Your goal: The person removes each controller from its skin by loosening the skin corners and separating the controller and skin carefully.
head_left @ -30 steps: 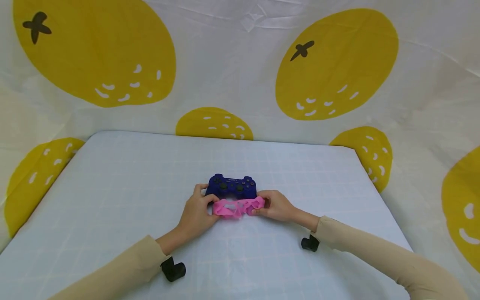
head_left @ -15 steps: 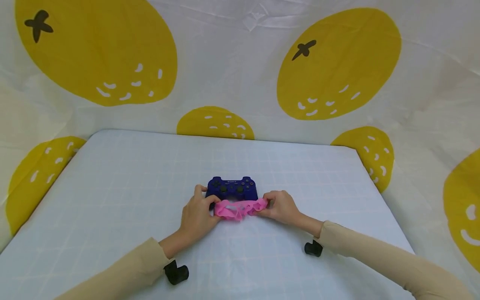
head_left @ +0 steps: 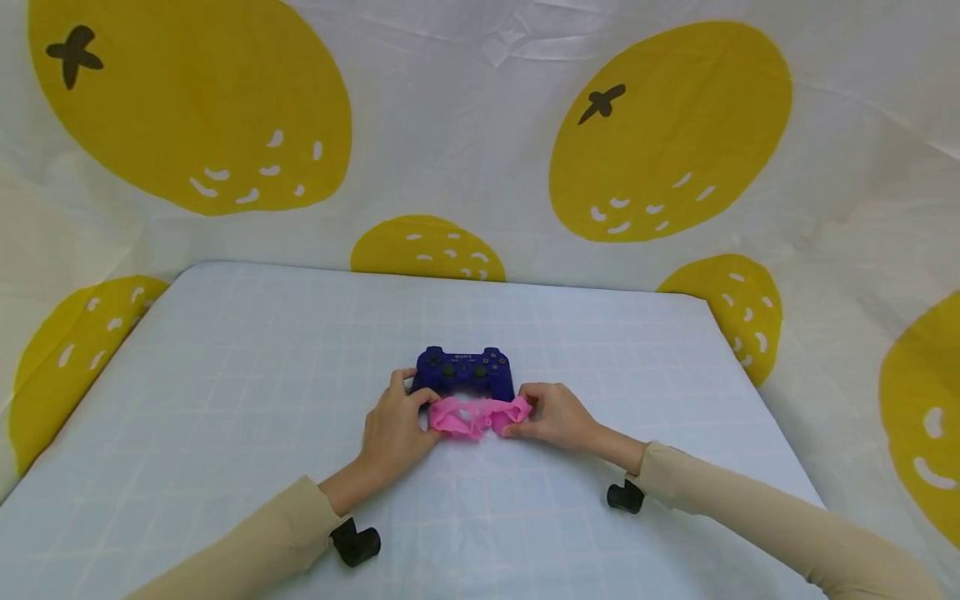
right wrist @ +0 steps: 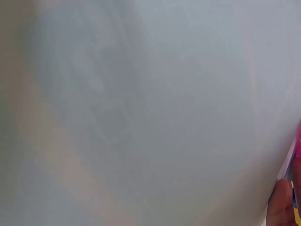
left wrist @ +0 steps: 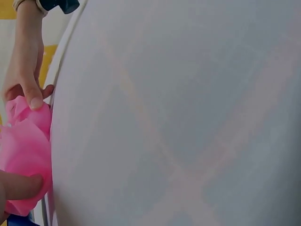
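A dark blue game controller (head_left: 465, 364) lies near the middle of the table, sticks and buttons facing up. Just in front of it, overlapping its grips, is a soft pink silicone cover (head_left: 459, 418) with holes in it. My left hand (head_left: 393, 425) pinches the cover's left end between thumb and forefinger, another finger reaching to the controller's left side. At the right end, my right hand (head_left: 558, 414) pinches the cover too. The left wrist view shows the cover (left wrist: 26, 150) stretched between both hands; in the right wrist view only fingertips (right wrist: 281, 202) appear at the edge.
The table (head_left: 225, 400) wears a pale blue cloth with a faint grid. Behind it hangs a white curtain (head_left: 450, 108) printed with large yellow fruit. Black wrist cameras stick out below the left sleeve (head_left: 255, 533) and the right sleeve (head_left: 750, 500).
Both hands keep their hold on the pink cover, which shifts and changes shape slightly between them. The right hand moves slightly outward, then partly back.
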`<state>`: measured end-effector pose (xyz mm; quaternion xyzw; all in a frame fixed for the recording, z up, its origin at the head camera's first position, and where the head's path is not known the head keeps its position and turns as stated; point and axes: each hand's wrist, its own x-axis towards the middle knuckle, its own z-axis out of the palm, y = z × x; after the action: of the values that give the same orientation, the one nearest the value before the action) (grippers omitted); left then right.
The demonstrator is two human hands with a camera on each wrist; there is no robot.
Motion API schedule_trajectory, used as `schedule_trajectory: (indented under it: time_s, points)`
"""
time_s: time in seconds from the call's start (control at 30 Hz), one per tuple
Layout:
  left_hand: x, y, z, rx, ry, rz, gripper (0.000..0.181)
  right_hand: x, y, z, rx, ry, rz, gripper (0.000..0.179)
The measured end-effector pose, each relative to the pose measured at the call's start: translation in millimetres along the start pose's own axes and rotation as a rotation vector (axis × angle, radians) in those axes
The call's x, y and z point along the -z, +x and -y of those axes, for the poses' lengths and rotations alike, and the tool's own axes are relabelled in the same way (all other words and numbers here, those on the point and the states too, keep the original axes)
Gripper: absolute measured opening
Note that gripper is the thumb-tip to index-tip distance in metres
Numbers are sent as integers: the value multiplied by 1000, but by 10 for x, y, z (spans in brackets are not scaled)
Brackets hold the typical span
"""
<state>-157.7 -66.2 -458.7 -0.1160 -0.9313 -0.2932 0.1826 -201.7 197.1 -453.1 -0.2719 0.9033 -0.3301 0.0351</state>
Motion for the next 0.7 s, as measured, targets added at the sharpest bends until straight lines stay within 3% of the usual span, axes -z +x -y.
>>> schedule_trajectory:
  time_s: [0.13, 0.23, 0.43, 0.57, 0.7]
  points:
    - [16, 29, 82, -72, -5, 33, 33, -9, -24, -18, 24, 48, 8, 30]
    - [50, 58, 145, -139, -50, 97, 37, -7, -49, -27, 46, 119, 18, 29]
    - [152, 129, 224, -177, -242, 294, 34, 36, -57, -21, 31, 243, 94, 35]
    - [183, 170, 242, -196, -363, 328, 18, 57, -32, -3, 55, 288, 168, 38]
    - [181, 204, 233, -198, -507, 355, 10, 80, -9, 16, 143, 344, 220, 37]
